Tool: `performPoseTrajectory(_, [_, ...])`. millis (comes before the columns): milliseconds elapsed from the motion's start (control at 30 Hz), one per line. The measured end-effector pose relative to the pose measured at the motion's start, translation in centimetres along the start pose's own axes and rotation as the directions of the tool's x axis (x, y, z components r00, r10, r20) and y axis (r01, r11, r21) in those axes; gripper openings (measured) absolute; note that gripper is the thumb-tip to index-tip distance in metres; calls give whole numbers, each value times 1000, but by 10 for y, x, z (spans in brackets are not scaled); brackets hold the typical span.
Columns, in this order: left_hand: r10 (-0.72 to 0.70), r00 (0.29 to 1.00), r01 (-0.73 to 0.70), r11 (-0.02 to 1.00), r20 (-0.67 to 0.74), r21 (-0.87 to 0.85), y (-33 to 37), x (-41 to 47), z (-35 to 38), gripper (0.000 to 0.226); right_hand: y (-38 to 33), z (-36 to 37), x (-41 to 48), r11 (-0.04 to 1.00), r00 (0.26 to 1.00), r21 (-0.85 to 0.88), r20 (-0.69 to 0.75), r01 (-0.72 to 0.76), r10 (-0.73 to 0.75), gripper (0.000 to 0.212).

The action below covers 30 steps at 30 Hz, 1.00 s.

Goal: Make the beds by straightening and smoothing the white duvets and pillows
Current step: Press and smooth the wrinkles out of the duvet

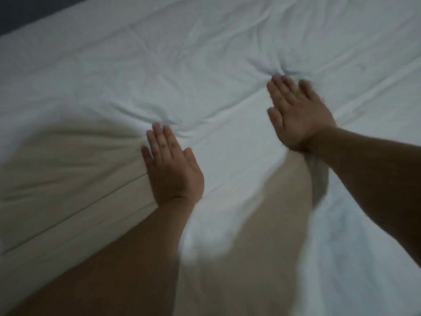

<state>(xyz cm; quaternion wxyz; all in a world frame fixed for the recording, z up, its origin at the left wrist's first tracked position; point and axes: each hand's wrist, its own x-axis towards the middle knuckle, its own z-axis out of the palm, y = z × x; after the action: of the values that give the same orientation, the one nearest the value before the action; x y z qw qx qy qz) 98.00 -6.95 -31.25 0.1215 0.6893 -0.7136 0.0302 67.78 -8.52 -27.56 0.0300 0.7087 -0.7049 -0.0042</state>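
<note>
Duvet (205, 65) lies under flat hands (173, 165) (296, 115).

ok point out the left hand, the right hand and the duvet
left hand (173, 167), head view, back of the hand
right hand (296, 115), head view, back of the hand
duvet (205, 53), head view, wrinkled top surface beyond both hands

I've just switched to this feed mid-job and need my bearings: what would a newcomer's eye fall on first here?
Two bare hands lie flat on the white duvet, fingers straight. The left hand is low and centre-left by a seamed edge, and the right hand is further up and to the right. Ahead of each set of fingertips the cloth bunches into creases, and a dark strip shows in the top-left corner.
</note>
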Motion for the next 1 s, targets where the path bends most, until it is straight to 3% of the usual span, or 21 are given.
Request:
performPoseTrajectory(67, [4,1000,-4,1000,3,-17,3,1,4,71,41,5,12,995,994,2,47,-97,96,70])
performPoseTrajectory(200, [-106,993,107,994,46,-7,26,-2,-8,76,45,21,14,994,994,25,30,-106,105,70])
performPoseTrajectory(333, [152,986,-140,977,68,-160,153,23,-10,72,46,20,17,991,993,70,38,-114,112,69])
performPoseTrajectory(433, [136,983,-118,983,125,-141,231,42,10,67,71,19,13,998,999,58,12,36,-37,65])
performPoseTrajectory(500, [94,992,-89,994,81,-68,234,43,31,68,121,14,21,988,988,-10,13,154,-154,64])
performPoseTrajectory(533, [101,994,-98,994,50,-52,230,41,39,70,153,13,30,989,990,-48,7,141,-141,64])
performPoseTrajectory(667, [114,992,-110,991,50,-81,232,41,57,78,262,16,69,985,986,-68,41,-160,163,69])
performPoseTrajectory(1000, [83,992,-78,996,100,-51,240,45,62,81,271,44,73,990,989,3,-25,-144,144,66])
